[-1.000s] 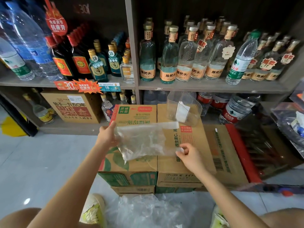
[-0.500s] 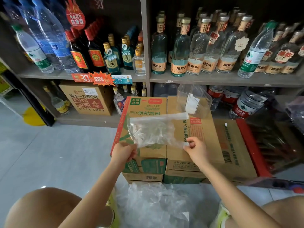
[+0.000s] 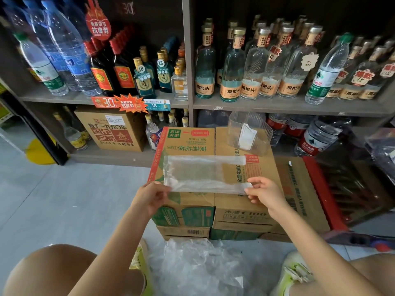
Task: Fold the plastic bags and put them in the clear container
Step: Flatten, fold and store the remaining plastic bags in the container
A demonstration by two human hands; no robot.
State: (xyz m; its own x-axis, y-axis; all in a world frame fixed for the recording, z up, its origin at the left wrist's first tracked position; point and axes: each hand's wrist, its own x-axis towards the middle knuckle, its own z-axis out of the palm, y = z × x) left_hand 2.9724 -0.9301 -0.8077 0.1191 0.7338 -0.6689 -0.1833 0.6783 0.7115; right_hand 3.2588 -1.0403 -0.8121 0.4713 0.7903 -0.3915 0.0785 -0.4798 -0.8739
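A clear plastic bag (image 3: 205,174) lies spread flat across the tops of two cardboard boxes (image 3: 263,201). My left hand (image 3: 150,196) pinches its near left corner. My right hand (image 3: 264,192) pinches its near right corner. Behind the bag, on the right box, stands the clear container (image 3: 249,133) with a folded white bag inside. A loose pile of crumpled clear plastic bags (image 3: 198,265) lies on the floor between my feet.
Shelves (image 3: 277,106) full of glass and plastic bottles stand right behind the boxes. A brown carton (image 3: 111,131) sits on the lower left shelf. A red crate (image 3: 333,189) is to the right of the boxes. Grey floor (image 3: 74,199) spreads to the left.
The bag was crumpled and held up by both hands; now it lies flattened on the boxes. My left hand slid from its far left edge to the near left corner.
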